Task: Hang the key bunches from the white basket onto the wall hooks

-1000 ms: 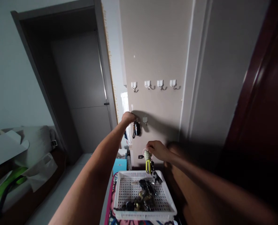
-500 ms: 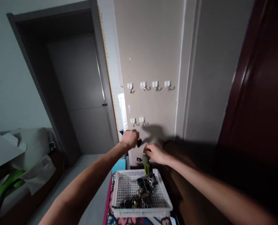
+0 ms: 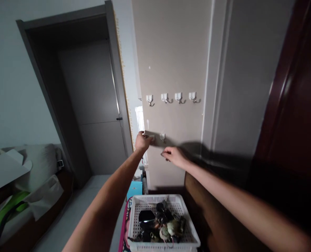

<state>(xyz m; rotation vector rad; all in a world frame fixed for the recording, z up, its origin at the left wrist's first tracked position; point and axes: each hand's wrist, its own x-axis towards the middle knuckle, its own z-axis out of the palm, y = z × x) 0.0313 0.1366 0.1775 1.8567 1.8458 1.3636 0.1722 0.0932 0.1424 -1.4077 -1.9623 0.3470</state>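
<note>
My left hand (image 3: 143,141) is raised to the wall, thumb and fingers apart at the lower left white hook (image 3: 152,138), which it partly covers. To the right of that hook is another lower hook (image 3: 162,137). Just below it, my right hand (image 3: 174,156) is held with fingertips pinched together; whatever may be between them is too small to make out. Beneath both hands stands a white plastic basket (image 3: 194,238) with a heap of keys and key fobs (image 3: 164,220). A flat black piece (image 3: 146,216) and a pale green rounded piece (image 3: 172,228) lie in it.
Several white hooks (image 3: 178,97) form a row higher on the beige wall (image 3: 173,52). A grey door (image 3: 92,87) is at left, a dark red door (image 3: 289,122) at right. A blue box (image 3: 134,189) stands behind the basket. A sofa with a cushion (image 3: 41,162) is at far left.
Both hands have risen; the left has reached the lower left hook. The dark piece and the green key fob they held are out of them, and the basket's heap looks larger.
</note>
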